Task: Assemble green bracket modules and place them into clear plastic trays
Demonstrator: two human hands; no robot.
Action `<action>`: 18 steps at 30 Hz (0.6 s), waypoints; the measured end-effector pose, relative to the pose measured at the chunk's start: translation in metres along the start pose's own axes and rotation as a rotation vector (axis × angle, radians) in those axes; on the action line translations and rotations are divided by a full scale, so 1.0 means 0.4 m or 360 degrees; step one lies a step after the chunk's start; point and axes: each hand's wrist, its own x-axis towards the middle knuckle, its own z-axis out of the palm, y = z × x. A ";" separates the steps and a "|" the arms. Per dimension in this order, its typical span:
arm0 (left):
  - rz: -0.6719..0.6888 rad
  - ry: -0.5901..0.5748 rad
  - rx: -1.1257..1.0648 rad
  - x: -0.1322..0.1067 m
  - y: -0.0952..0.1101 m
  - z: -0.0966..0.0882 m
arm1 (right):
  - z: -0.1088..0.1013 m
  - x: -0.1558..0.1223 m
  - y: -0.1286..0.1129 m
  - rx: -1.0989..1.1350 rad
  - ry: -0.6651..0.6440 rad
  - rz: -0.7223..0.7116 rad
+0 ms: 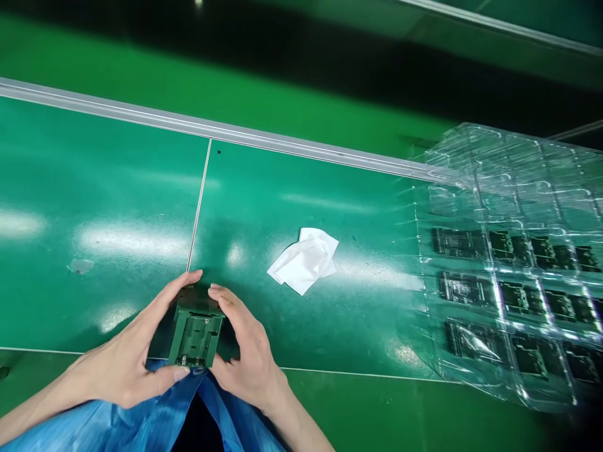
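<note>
Between my two hands is a dark green box-shaped plastic housing (196,329), its open, hollow side with metal contacts turned up towards me. My left hand (134,351) grips its left side, with the thumb at the near edge and the fingers at the far end. On the right side, my right hand (247,345) holds it with bent fingers at the far corner and the thumb near the lower corner. The housing is just above the near edge of the bench. A crumpled white cloth (304,260) lies to the right of my hands.
At the right stands a stack of clear plastic trays (485,188) with dark green parts in several compartments. A metal rail (282,139) runs along the far side of the green bench (358,326). A thin seam (200,201) crosses the bench top.
</note>
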 end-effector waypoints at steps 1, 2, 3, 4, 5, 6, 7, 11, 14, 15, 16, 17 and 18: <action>-0.0022 -0.0038 0.0027 0.003 0.005 -0.003 | 0.003 0.000 0.008 -0.0043 0.0033 -0.0103; -0.0036 -0.0067 0.0059 0.006 0.009 -0.007 | 0.005 0.000 0.017 -0.0081 0.0054 -0.0198; -0.0046 -0.0091 0.0092 0.010 0.012 -0.011 | 0.006 -0.001 0.025 -0.0124 0.0069 -0.0286; -0.0040 -0.0114 0.0123 0.013 0.014 -0.017 | 0.006 -0.003 0.032 -0.0177 0.0079 -0.0368; -0.0022 -0.0132 0.0153 0.017 0.015 -0.022 | 0.007 -0.004 0.037 -0.0237 0.0092 -0.0447; 0.0006 -0.0135 0.0183 0.020 0.015 -0.027 | 0.007 -0.005 0.042 -0.0302 0.0108 -0.0522; 0.0033 -0.0125 0.0212 0.023 0.015 -0.032 | 0.008 -0.006 0.045 -0.0366 0.0128 -0.0589; 0.0112 0.0045 0.0300 0.035 0.016 -0.033 | 0.013 -0.004 0.048 -0.0564 0.0250 -0.0770; 0.0224 0.0225 0.0276 0.043 0.015 -0.023 | 0.012 -0.001 0.055 -0.0692 0.0358 -0.0663; 0.0242 0.0275 0.0259 0.044 0.013 -0.021 | 0.011 -0.001 0.059 -0.0731 0.0385 -0.0604; 0.0248 0.0317 0.0241 0.044 0.012 -0.020 | 0.010 -0.002 0.064 -0.0762 0.0405 -0.0562; 0.0231 0.0349 0.0222 0.043 0.012 -0.021 | 0.010 -0.006 0.068 -0.0784 0.0416 -0.0561; 0.0196 0.0370 0.0197 0.040 0.012 -0.023 | 0.011 -0.012 0.071 -0.0797 0.0419 -0.0583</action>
